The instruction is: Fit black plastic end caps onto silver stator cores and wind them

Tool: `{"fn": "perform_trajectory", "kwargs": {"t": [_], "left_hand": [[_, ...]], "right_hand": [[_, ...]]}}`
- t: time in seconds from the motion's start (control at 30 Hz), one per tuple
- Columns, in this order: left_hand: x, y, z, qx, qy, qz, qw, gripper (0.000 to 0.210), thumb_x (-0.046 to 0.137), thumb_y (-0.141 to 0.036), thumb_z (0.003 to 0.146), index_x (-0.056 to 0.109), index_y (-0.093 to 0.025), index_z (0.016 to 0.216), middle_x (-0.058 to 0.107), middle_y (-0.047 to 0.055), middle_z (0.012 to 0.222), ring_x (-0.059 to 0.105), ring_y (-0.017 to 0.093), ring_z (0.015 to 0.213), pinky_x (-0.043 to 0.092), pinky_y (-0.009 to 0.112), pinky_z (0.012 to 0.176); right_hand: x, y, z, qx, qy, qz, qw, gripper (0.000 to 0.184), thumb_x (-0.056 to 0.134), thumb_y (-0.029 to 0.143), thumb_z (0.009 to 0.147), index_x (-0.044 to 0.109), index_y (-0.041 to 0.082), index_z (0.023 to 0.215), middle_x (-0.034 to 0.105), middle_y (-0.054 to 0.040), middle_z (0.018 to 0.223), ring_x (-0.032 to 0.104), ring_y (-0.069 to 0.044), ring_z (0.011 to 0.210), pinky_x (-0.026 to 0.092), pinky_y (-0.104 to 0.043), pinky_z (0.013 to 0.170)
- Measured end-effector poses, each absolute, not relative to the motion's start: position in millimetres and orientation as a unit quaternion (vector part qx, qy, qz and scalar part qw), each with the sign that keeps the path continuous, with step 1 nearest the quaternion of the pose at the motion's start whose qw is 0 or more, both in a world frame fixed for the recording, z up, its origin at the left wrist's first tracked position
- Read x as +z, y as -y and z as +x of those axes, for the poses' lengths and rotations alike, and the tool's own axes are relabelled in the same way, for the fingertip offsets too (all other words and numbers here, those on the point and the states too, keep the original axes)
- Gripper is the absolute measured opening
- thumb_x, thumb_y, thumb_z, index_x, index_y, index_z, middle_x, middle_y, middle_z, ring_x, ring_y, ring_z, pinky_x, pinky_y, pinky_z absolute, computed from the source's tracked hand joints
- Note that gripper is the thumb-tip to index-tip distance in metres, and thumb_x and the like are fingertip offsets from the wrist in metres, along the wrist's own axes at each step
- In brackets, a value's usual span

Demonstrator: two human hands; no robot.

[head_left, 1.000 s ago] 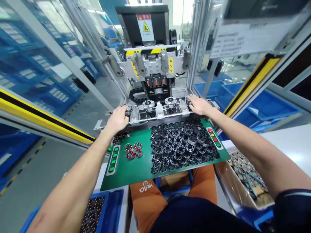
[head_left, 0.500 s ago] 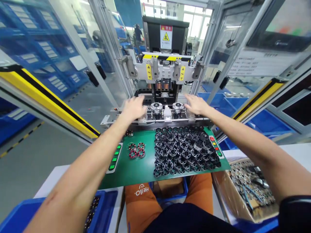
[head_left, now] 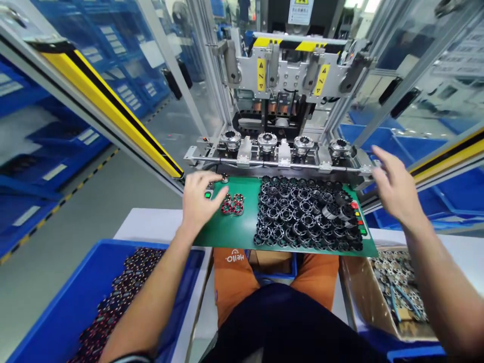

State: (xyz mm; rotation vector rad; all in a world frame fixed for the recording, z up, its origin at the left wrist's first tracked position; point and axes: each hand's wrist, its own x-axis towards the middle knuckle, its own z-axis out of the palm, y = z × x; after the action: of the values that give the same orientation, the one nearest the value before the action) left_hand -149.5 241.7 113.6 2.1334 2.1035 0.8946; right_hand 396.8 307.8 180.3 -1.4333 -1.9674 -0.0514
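Observation:
My left hand (head_left: 200, 199) hovers over the left end of the green work surface (head_left: 234, 234), thumb and fingers apart with nothing between them. Just past its fingertips lies a small wound ring (head_left: 225, 178). To its right sits a cluster of red-wound stator rings (head_left: 232, 204). My right hand (head_left: 397, 189) is raised, open, beside the right end of the metal fixture rail (head_left: 264, 165). Along that rail stand several round holders, each bearing a dark ring part (head_left: 267, 138). Many black slotted rings (head_left: 298, 214) cover the right part of the green surface.
A blue bin (head_left: 81, 277) with many wound stators stands at lower left. At lower right is a cardboard box (head_left: 359, 292) with metal rings and blue-handled pliers. Yellow-black side posts (head_left: 124, 121) flank the machine (head_left: 291, 70). Push buttons (head_left: 357, 214) line the right edge.
Both hands have drawn away from the middle holders. The left came back toward the green surface's left edge, the right moved outward. The outer holders now show, and the view has tilted down.

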Motion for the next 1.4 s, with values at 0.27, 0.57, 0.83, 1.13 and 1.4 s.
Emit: {"fn": "perform_trajectory", "kwargs": {"t": [0.27, 0.57, 0.83, 1.13, 1.4], "left_hand": [[3, -182, -140, 0.342, -0.657, 0.671, 0.039, 0.028, 0.079, -0.046, 0.111, 0.088, -0.020, 0.116, 0.076, 0.022, 0.148, 0.066, 0.050, 0.152, 0.053, 0.075, 0.134], [17, -154, -140, 0.568, -0.584, 0.579, 0.026, 0.037, 0.082, -0.055, 0.120, 0.074, -0.019, 0.115, 0.083, 0.001, 0.137, 0.075, 0.046, 0.160, 0.058, 0.071, 0.101], [26, -48, -58, 0.643, -0.535, 0.528, 0.145, 0.084, 0.116, -0.029, 0.075, 0.070, -0.028, 0.145, 0.088, 0.001, 0.128, 0.097, 0.025, 0.103, 0.083, 0.036, 0.088], [18, 4, -6, 0.574, -0.415, 0.656, 0.259, 0.075, 0.109, -0.022, 0.085, 0.077, -0.029, 0.153, 0.082, 0.008, 0.148, 0.097, 0.026, 0.109, 0.079, 0.023, 0.068], [23, -4, 7, 0.543, -0.354, 0.678, 0.347, 0.076, 0.115, -0.031, 0.092, 0.080, -0.040, 0.159, 0.091, 0.002, 0.147, 0.097, 0.025, 0.100, 0.082, 0.031, 0.075]], "right_hand": [[-11, -168, 447, -0.019, 0.609, -0.689, 0.392, 0.049, 0.087, 0.049, 0.119, 0.078, 0.020, 0.157, 0.080, -0.0141, 0.157, 0.083, -0.031, 0.135, 0.075, -0.055, 0.115], [-46, -160, 462, -0.040, 0.600, -0.685, 0.412, 0.049, 0.087, 0.049, 0.119, 0.078, 0.021, 0.159, 0.079, -0.0147, 0.161, 0.082, -0.033, 0.139, 0.074, -0.057, 0.118], [-30, -164, 465, -0.026, 0.605, -0.659, 0.446, 0.044, 0.087, 0.050, 0.118, 0.081, 0.020, 0.150, 0.082, -0.0134, 0.153, 0.083, -0.032, 0.136, 0.073, -0.058, 0.119], [21, -27, 316, 0.287, 0.596, -0.506, 0.553, 0.045, 0.086, 0.041, 0.112, 0.079, 0.039, 0.157, 0.087, -0.0079, 0.137, 0.087, -0.030, 0.115, 0.075, -0.050, 0.103], [59, -4, 245, 0.671, 0.497, -0.401, 0.376, 0.059, 0.101, 0.035, 0.108, 0.070, 0.034, 0.158, 0.093, 0.0001, 0.119, 0.093, -0.018, 0.104, 0.077, -0.029, 0.094]]}}
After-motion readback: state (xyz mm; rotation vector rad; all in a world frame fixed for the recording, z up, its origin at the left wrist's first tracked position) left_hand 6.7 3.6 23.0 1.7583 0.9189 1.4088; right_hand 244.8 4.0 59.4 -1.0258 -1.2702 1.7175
